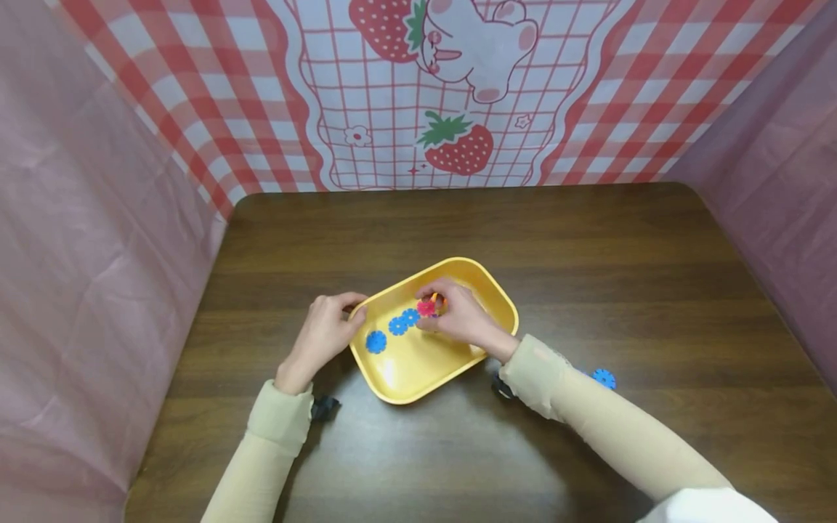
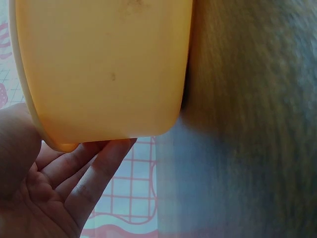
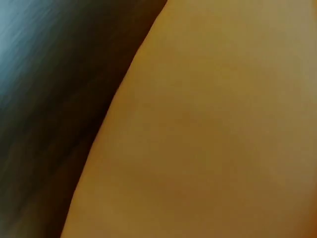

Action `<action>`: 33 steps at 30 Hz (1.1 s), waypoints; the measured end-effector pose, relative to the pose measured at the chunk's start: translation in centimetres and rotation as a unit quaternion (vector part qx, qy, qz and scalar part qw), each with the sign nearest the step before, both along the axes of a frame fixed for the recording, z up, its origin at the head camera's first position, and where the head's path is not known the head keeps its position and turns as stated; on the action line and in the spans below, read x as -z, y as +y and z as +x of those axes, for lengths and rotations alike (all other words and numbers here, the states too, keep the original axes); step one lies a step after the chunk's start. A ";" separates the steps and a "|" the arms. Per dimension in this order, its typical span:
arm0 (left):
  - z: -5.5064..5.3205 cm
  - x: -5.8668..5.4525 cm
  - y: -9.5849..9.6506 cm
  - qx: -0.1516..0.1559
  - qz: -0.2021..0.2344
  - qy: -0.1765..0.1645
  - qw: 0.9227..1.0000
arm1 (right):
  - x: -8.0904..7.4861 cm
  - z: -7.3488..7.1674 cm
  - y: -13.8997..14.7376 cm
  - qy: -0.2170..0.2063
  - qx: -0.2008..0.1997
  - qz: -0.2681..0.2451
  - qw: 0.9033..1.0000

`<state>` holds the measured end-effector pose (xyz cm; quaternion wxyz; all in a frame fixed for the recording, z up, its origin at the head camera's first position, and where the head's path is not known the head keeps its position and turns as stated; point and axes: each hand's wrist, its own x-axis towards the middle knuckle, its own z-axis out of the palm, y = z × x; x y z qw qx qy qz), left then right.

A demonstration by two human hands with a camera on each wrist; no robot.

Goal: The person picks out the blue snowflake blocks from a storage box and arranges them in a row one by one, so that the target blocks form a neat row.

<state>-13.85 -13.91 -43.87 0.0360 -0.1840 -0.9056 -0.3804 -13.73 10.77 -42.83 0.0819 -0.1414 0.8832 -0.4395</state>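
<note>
Left hand [image 1: 320, 330] grips yellow tray [image 1: 425, 367] by one end; right hand [image 1: 464, 316] curled round pink disc [image 1: 426, 309], may scatter blue discs [image 1: 398, 326] if swept low

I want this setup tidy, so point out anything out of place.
A blue piece lies on the table beside the right sleeve, outside the yellow tray where other blue pieces lie. Brownish marks also spot the tray's side.
</note>
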 end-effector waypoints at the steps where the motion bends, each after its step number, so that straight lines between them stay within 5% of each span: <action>1: 0.0 0.0 0.0 0.000 0.000 -0.001 1.000 | 0.1 0.1 -0.3 -0.006 -0.002 0.005 1.000; 5: 0.0 0.1 0.1 -0.001 0.000 0.000 1.000 | 0.5 0.3 -1.8 -0.022 -0.017 0.042 0.999; 16: 0.1 -0.1 0.3 -0.004 0.004 0.002 1.000 | 1.4 0.6 -4.1 0.013 -0.062 0.171 0.983; 33: 0.2 -0.1 0.2 -0.004 0.008 0.011 1.000 | 1.5 0.7 -4.4 0.037 -0.074 0.193 0.978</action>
